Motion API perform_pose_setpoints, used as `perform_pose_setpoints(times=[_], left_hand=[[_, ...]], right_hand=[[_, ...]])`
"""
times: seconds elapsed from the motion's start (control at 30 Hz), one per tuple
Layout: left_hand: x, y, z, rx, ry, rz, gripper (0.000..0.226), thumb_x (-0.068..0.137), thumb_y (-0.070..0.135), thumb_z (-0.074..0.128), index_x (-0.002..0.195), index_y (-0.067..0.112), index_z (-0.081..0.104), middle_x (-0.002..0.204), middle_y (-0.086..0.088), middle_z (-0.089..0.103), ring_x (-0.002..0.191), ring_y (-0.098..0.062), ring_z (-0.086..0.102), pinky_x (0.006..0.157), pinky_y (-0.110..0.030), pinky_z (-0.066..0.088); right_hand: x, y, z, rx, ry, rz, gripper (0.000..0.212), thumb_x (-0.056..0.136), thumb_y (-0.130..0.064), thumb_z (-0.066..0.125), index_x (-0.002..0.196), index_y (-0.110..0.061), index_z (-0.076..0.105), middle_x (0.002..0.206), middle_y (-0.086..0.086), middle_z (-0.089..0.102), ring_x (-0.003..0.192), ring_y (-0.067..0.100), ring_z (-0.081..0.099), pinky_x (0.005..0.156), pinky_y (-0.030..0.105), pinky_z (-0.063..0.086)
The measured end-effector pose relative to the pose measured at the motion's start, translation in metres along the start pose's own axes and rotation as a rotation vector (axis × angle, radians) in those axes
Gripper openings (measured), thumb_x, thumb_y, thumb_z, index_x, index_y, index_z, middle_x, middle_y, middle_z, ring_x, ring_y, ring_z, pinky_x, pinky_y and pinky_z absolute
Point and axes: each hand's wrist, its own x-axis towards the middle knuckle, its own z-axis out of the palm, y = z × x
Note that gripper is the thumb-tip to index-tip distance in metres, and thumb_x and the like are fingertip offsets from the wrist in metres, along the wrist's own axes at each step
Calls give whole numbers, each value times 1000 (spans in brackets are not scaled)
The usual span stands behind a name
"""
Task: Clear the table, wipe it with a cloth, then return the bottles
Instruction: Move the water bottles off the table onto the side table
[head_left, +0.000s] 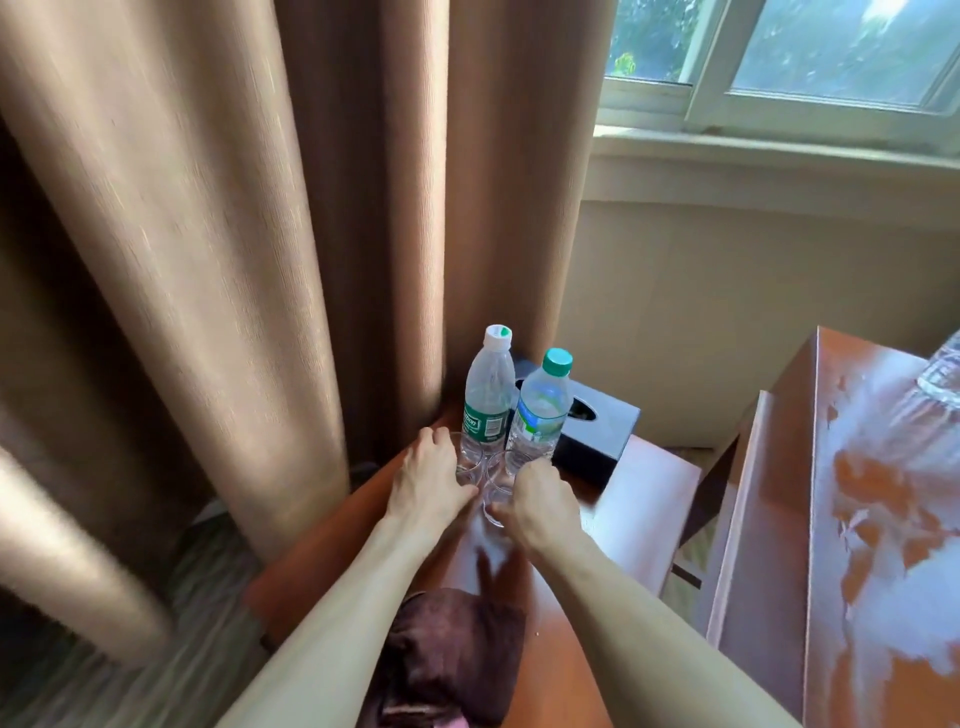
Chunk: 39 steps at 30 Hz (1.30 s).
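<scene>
Two clear water bottles stand upright at the far end of the small brown table (332, 540): one with a white cap and green label (487, 395), one with a green cap (543, 410). In front of them stand two clear drinking glasses. My left hand (428, 480) curls round the left glass (468, 465). My right hand (543, 506) grips the right glass (500, 480). A dark brown cloth (457, 660) lies bunched on the near part of the table, between my forearms.
A black tissue box (597, 431) sits behind the bottles at the right. Heavy tan curtains (260, 260) hang at the left and back. A wooden desk (857, 519) with glare stands at the right, a clear bottle (943, 379) at its far edge.
</scene>
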Motion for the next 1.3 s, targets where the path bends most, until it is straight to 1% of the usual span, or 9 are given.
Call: perform_pose_setpoints(times=[0.13,0.3,0.5,0.7,0.93,1.03,1.13,1.2,1.3], left_hand=[[2,-1,1,34,-12,9,83,77,44,81,141,9,41,129,-9,48,123,-31,54,95,-39,47],[-22,19,-39,177,-46,72,85,83,47,71,150,14,31,141,-5,39,129,-28,43,94,-43,49],[-64,100,-136,208,-61,309,63,86,47,63,140,21,47,137,0,44,128,-23,46,92,-45,52],[-111,230,-171,136,-3,501,64,91,49,60,148,27,43,140,3,46,132,-19,47,101,-41,45],[-95,379,-116,-116,-82,537,68,86,48,66,144,16,48,136,-6,53,129,-25,51,106,-40,44],[-65,428,-80,-246,-91,487,76,85,47,70,148,12,43,139,-10,50,131,-27,49,108,-38,41],[-27,466,-42,-388,-62,430,88,84,43,74,153,8,33,147,-13,42,136,-27,44,109,-33,35],[-3,486,-21,-478,-42,415,92,79,45,78,152,9,35,147,-11,42,136,-25,45,110,-32,37],[24,502,10,-517,12,434,56,70,54,75,116,27,60,111,7,62,104,-13,62,82,-19,51]], right_hand=[[1,-2,-2,-88,-19,12,64,90,-47,72,133,-3,54,127,12,62,120,32,64,90,36,52],[-23,-9,-47,-193,-76,-72,63,93,-58,55,134,-10,58,133,9,61,122,31,61,97,37,51],[-91,-7,-175,-192,37,-340,56,101,-48,50,140,-8,45,137,15,52,127,35,55,98,42,45],[-160,90,-307,-146,230,-388,53,101,-44,56,145,-15,47,140,10,53,130,28,53,103,35,42],[-161,248,-382,42,398,-26,42,96,-38,66,123,-6,61,123,15,68,113,33,63,91,37,49],[-125,288,-397,173,402,123,57,91,-46,73,126,-4,57,123,13,66,115,32,61,81,30,41],[-73,313,-403,271,425,190,81,83,-49,82,140,-3,47,134,15,60,124,31,58,85,30,42],[-43,321,-404,351,451,172,65,79,-43,86,130,-17,54,128,10,63,119,25,62,95,32,47],[-8,328,-398,439,481,78,51,66,-49,90,105,-32,63,115,-7,70,106,12,70,99,39,55]])
